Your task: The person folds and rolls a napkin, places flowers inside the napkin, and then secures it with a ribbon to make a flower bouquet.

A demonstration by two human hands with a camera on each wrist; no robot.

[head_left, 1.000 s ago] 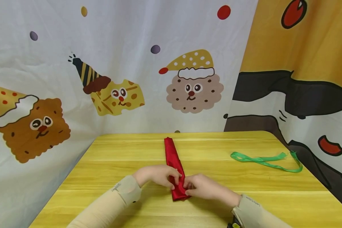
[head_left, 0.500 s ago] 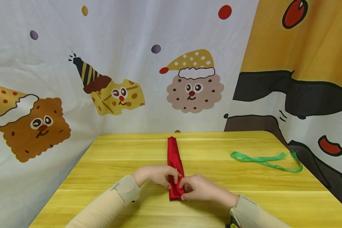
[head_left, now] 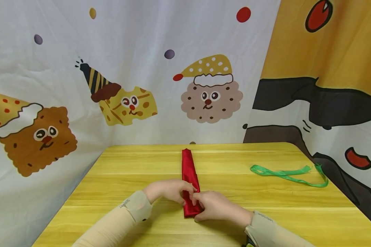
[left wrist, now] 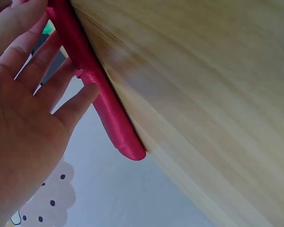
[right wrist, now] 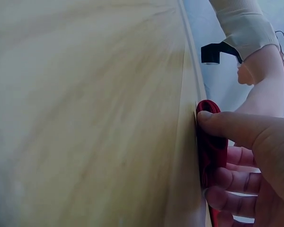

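A red satin cloth [head_left: 189, 169], folded into a long narrow strip that tapers toward the back, lies on the yellow wooden table. My left hand [head_left: 170, 189] touches its left side with bent, spread fingers; in the left wrist view the little fingertip rests on the cloth [left wrist: 116, 123]. At the near right end my right hand [head_left: 217, 206] pinches the strip. The right wrist view shows its thumb [right wrist: 227, 125] pressed on the rolled end of the cloth [right wrist: 213, 156], with curled fingers along the side. Both hands' fingertips nearly meet over the cloth.
A green ribbon [head_left: 278, 173] lies in loose loops on the right part of the table [head_left: 136, 159]. Behind the table hangs a white curtain [head_left: 136, 41] printed with cartoon biscuits.
The strip has straightened and its far end has shifted slightly right. My right hand has moved a little left over the near end, its thumb now at the front edge. The left hand barely moves.
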